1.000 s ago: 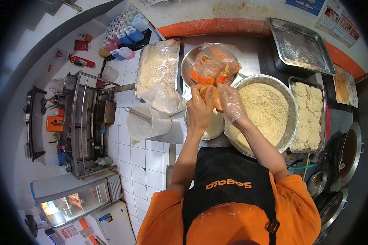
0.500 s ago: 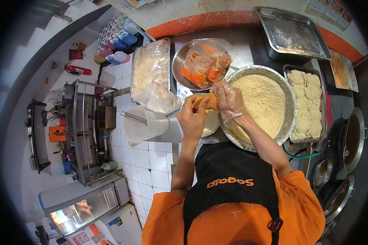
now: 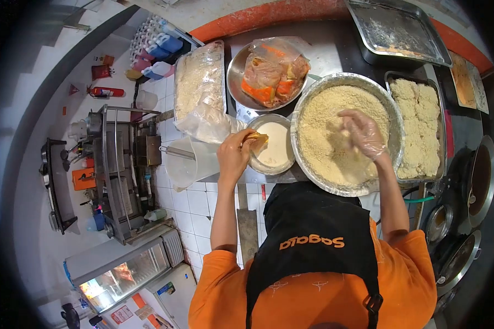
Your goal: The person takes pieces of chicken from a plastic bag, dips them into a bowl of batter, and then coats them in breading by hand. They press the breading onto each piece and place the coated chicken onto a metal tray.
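My left hand point(image 3: 234, 156) is bare and holds an orange piece of food point(image 3: 256, 142) at the near-left rim of a small metal bowl of pale batter point(image 3: 276, 147). My right hand point(image 3: 361, 133), in a clear plastic glove, hovers with fingers spread over a big round metal bowl of breadcrumbs point(image 3: 335, 131); whether it touches the crumbs I cannot tell. Behind the batter bowl a metal bowl point(image 3: 237, 77) carries a plastic bag of more orange pieces point(image 3: 271, 74).
A tray of crumb-coated pieces point(image 3: 420, 126) stands right of the big bowl, an emptied metal tray point(image 3: 395, 30) behind it. A bagged tray of crumbs point(image 3: 198, 88) and a white plastic jug point(image 3: 187, 163) are at the left. Pans point(image 3: 477, 181) sit at the far right.
Both hands held the orange piece together near the bag; now my left hand alone holds it at the batter bowl. My right hand has swung right, over the breadcrumbs.
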The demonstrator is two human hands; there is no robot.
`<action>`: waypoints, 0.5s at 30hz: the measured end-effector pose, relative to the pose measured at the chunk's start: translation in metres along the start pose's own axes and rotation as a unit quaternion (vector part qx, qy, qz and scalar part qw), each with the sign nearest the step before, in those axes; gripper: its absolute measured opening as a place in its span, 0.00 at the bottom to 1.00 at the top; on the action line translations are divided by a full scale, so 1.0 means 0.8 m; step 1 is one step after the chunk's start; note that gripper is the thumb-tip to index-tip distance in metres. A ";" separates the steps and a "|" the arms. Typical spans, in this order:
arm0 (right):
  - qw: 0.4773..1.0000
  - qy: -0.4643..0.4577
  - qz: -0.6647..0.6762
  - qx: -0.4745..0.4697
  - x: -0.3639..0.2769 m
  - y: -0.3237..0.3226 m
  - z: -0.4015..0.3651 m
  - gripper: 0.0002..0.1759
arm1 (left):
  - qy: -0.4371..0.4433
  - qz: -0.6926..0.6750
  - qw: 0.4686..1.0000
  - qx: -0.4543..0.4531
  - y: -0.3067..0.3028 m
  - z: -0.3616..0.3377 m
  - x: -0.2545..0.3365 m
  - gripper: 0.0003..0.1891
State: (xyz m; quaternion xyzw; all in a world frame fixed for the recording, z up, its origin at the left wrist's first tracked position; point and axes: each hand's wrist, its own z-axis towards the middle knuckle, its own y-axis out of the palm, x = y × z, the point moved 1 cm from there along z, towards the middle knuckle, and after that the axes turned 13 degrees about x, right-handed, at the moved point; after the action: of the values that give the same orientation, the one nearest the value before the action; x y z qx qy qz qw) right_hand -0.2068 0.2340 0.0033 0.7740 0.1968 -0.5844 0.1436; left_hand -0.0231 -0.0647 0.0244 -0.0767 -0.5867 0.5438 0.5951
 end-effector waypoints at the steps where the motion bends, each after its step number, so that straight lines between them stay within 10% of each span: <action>1: 0.997 0.013 -0.065 0.029 -0.009 -0.013 -0.004 0.18 | -0.003 0.021 1.000 0.006 0.000 -0.001 0.000 0.09; 8: 0.984 -0.085 -0.125 0.097 0.024 -0.051 -0.010 0.11 | 0.171 0.062 0.978 -0.099 0.053 -0.047 -0.023 0.10; 12: 0.979 -0.102 -0.149 0.093 0.021 -0.033 -0.011 0.14 | 0.127 0.036 0.983 -0.128 0.062 -0.052 -0.031 0.11; 15: 0.968 -0.042 -0.246 0.006 0.004 -0.020 -0.006 0.18 | -0.095 -0.146 0.983 -0.064 0.052 -0.032 -0.045 0.07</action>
State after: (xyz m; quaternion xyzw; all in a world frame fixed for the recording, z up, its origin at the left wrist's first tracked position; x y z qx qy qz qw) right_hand -0.2097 0.2505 0.0016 0.6773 0.3711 -0.6352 -0.0009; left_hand -0.0161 -0.0603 -0.0361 0.0240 -0.6792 0.4176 0.6031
